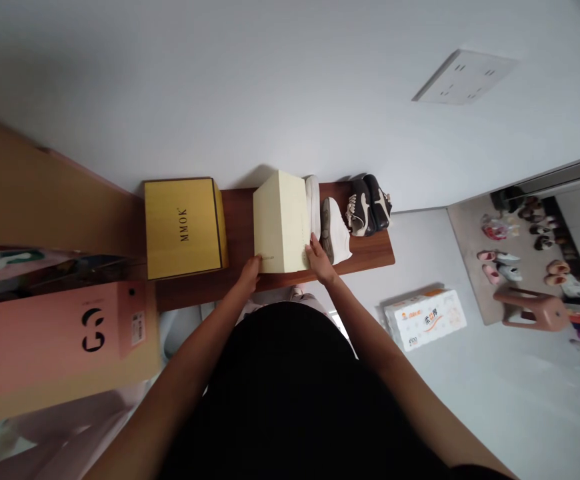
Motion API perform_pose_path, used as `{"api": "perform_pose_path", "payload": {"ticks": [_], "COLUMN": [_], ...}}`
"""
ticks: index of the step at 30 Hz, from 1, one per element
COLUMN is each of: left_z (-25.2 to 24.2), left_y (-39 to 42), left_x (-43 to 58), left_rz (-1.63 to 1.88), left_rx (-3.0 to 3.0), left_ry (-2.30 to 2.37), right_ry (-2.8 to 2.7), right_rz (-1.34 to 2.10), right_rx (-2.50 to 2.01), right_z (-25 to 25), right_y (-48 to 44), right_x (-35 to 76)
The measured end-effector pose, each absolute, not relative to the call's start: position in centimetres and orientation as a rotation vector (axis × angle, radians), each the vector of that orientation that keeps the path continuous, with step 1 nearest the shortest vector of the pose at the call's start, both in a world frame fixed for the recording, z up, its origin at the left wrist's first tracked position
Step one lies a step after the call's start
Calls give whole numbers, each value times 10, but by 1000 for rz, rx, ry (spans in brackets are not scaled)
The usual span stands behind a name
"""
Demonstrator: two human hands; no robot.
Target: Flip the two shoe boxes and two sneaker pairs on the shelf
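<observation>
A pale cream shoebox (294,220) stands on a reddish-brown wooden shelf (237,230), between my two hands. My left hand (253,272) grips its near left edge, and most of those fingers are hidden. On the opposite side my right hand (320,262) presses against the box with its thumb and fingers. Just right of the box are white shoes (335,233), close to my right hand; one lies on its side with the sole showing. Farther right sits a pair of dark brown sneakers (369,205) with cream laces and trim.
A yellow MMOK box (180,230) stands on the shelf's left part, with a pink box (70,333) nearer me. The wall (270,87) runs behind. On the floor at right are a white tissue pack (426,319), a brown stool (535,310) and several shoes (507,272).
</observation>
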State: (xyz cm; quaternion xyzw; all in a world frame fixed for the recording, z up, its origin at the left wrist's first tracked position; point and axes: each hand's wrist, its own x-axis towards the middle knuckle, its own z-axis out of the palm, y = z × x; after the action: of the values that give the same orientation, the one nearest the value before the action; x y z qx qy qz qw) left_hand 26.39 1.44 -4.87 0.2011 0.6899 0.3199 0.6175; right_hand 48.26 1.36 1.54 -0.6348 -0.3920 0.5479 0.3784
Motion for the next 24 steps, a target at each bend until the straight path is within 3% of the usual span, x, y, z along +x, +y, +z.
{"api": "perform_pose_path", "payload": {"ticks": [6,15,24], "left_z": [-22,16,-5], "left_y": [11,-14,-9], "left_x": [248,219,234], "left_rz": [754,891,888], "left_rx": [252,266,507], "left_ry": [1455,1497,1691], "right_ry": [-1090,-1143,-1012], "right_rz": [1322,1656,1910], "right_rx": [-1668,-1454,-1704], "right_z": [22,46,9], "right_y": [9,11,24], "right_x": [475,458,458]}}
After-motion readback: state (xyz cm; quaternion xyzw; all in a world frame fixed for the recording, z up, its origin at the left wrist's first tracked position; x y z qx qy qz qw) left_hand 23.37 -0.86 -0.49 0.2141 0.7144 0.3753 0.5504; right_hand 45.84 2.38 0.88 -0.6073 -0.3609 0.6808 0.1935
